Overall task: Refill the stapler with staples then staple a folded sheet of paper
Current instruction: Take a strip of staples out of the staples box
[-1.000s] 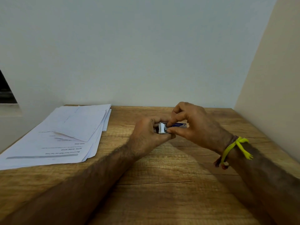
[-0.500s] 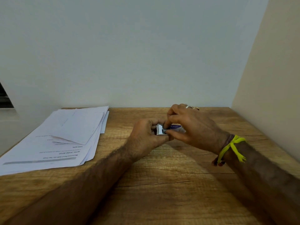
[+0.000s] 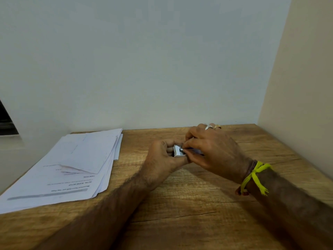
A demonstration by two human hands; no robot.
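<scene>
Over the wooden table point(image 3: 180, 204), both hands point(image 3: 162, 159) grip, seemingly, a staple box point(image 3: 178, 151).

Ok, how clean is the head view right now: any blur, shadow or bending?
Head view: even, soft light, no glare; the hands cast a faint shadow on the table; the small box between left hand and right hand is soft, its detail unreadable; wide-angle bending tilts the right wall.

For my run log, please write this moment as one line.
stage: opening staple box | left hand: holds small box | right hand: pinches at box's open end | paper stack: on table, left, untouched | stapler: not visible
</scene>
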